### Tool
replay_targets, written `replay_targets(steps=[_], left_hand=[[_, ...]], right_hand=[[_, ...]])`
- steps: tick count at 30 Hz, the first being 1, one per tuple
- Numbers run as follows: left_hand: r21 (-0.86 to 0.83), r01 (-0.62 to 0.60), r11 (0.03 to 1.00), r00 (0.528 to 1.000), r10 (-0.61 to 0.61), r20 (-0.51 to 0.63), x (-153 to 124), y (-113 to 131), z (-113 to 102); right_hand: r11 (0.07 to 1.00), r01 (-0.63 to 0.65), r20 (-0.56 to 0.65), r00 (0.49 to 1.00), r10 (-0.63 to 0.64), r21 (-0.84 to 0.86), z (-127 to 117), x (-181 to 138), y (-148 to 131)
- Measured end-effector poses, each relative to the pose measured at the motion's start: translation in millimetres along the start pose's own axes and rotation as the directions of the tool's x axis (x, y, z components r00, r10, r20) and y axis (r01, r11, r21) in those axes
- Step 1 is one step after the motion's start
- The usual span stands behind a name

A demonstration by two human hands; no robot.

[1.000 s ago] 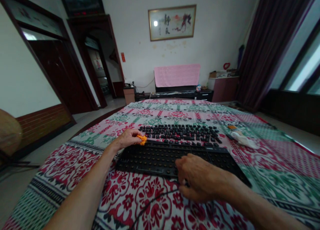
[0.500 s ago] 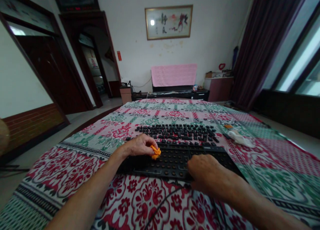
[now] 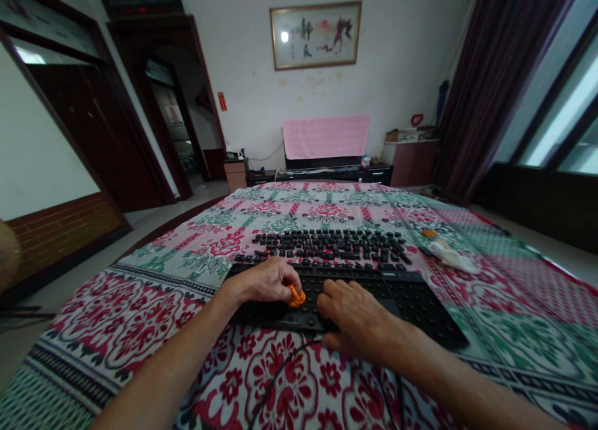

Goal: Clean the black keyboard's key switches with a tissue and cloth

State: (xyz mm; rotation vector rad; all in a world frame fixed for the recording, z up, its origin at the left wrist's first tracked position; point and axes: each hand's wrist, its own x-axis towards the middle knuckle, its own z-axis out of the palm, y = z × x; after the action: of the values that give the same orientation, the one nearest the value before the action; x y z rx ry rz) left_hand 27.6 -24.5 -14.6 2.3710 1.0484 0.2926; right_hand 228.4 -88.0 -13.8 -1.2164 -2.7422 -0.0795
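Note:
A black keyboard base (image 3: 420, 299) with its keycaps off lies on the patterned cloth, bare round key posts showing. My left hand (image 3: 268, 281) is over its left half, thumb and fingers closed on a small crumpled orange cloth (image 3: 297, 296) that touches the key posts. Beside it, my right hand (image 3: 352, 315) grips the keyboard's near edge around the middle, fingers on top and thumb low at the front. Part of the base is hidden under both hands. Behind the base, many loose black keycaps (image 3: 334, 243) are spread in rough rows.
A crumpled white cloth (image 3: 453, 257) and a small orange piece (image 3: 428, 233) lie right of the keycaps. A black cable (image 3: 273, 380) runs from the keyboard toward me over the tablecloth (image 3: 224, 349). At the far wall stands a low cabinet with a pink cloth (image 3: 327, 137) above it.
My right hand has moved left along the keyboard's near edge, closer to my left hand. The orange cloth has shifted slightly right and down, still in my left fingers.

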Motion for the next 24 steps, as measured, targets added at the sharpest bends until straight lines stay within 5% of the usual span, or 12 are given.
replay_targets(steps=[8,15,24], left_hand=[[-0.004,0.185,0.983,0.977,-0.184,0.107,-20.7,-14.7,-22.3],[-0.017,0.074,0.997,0.993,-0.072,0.089,-9.3,2.2,-7.5],[0.054,0.15,0.987,0.982,-0.155,0.112,-20.2,-1.6,-19.5]], right_hand=[[0.998,0.031,0.077,0.996,-0.035,0.056,-0.1,3.2,8.0],[1.0,0.003,0.086,0.996,-0.003,0.01,-3.0,3.5,2.3],[1.0,-0.004,0.103,0.995,0.002,0.015,-1.4,4.6,5.0]])
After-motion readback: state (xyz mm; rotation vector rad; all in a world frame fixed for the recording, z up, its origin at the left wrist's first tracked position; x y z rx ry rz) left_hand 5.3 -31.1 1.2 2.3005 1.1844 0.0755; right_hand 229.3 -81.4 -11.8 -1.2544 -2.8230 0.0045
